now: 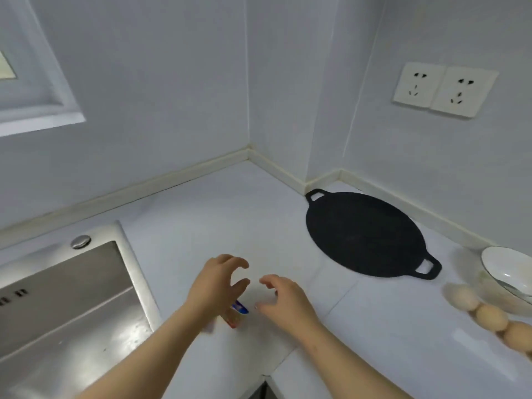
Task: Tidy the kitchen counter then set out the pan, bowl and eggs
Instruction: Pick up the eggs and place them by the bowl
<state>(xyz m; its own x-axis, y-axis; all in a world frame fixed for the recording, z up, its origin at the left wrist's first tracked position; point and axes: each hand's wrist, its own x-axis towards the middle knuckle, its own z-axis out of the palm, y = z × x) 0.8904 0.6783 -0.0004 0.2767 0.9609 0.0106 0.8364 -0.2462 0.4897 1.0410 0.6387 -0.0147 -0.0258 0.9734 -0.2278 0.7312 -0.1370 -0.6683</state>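
A flat black pan (362,234) with two loop handles lies on the white counter (218,214) near the right wall. A white bowl (506,269) sits at the right edge, and three brown eggs (489,315) lie in a row in front of it. My left hand (216,280) and my right hand (285,298) hover close together over the counter's middle, fingers loosely curled, holding nothing. A small red and blue packet (237,313) lies under my left wrist, partly hidden.
A stainless steel sink (66,306) fills the lower left, with a round metal cap (81,241) on its rim. Two white wall sockets (444,89) sit above the pan. A window frame (40,90) is at the upper left. The counter's front edge corners near the bottom centre.
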